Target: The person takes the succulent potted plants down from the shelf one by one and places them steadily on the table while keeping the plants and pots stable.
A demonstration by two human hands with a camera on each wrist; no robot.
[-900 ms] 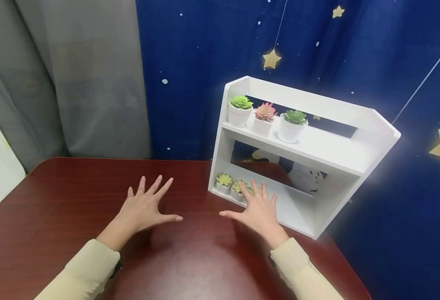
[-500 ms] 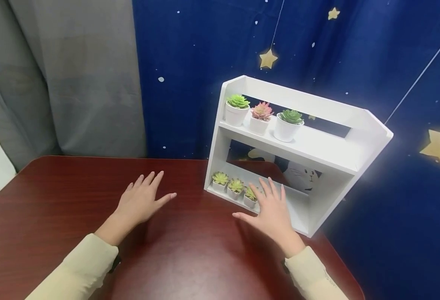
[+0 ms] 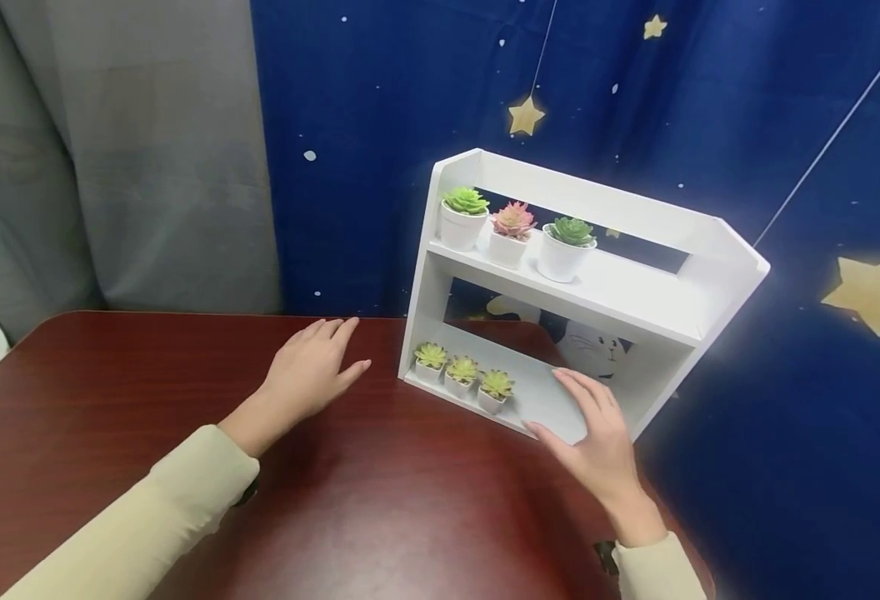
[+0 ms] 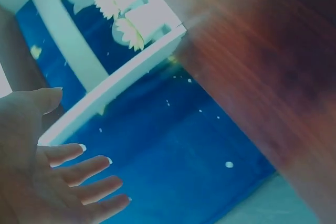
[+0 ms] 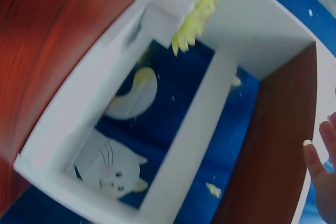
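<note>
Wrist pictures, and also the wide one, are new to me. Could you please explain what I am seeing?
There is no machine, only a person's bare left hand and right hand. The wide picture comes from a camera worn on the head, looking forward and down; the other two come from cameras on each wrist, looking at that hand's work. On the dark red table stands a white shelf, with three potted plants on its upper level and three smaller plants on its lower level. Neither hand holds anything; the right is near the lower level.
</note>
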